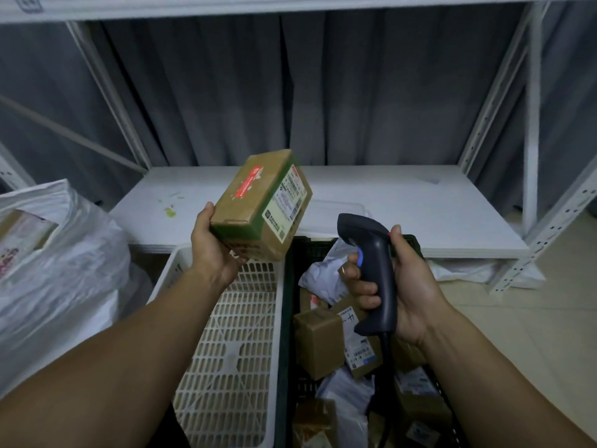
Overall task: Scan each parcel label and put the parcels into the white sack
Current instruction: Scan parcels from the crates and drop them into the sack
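**Label turned to the scanner, sack off to the left**

The sack [64, 253] is sitting at the far left with its mouth open, and a parcel is showing inside it. The shelf [387, 215] is running across behind everything. Under my arms the white crate [232, 334] is lying beside the dark crate [287, 318], which is holding a heap of parcels [319, 344].

I am holding the box [258, 205] up over the crates in my left grip [213, 250], with the thumb on its near-left edge and the fingers curled under its base. My right grip [410, 286] is wrapping the handle of the scanner [371, 263], the forefinger lying by the blue trigger.

The box is hanging up and to the left of the scanner, near it but not touching. Its long axis is running away from me and rising to the right. The label [287, 205] is lying on the side that is facing right and toward me. The scanner's head is pointing left toward that side, so I am judging the scan to be the step in hand. A slight turn of either wrist should square the two up.

The sack is lying left of the box, so the left grip is the nearer one for the drop.
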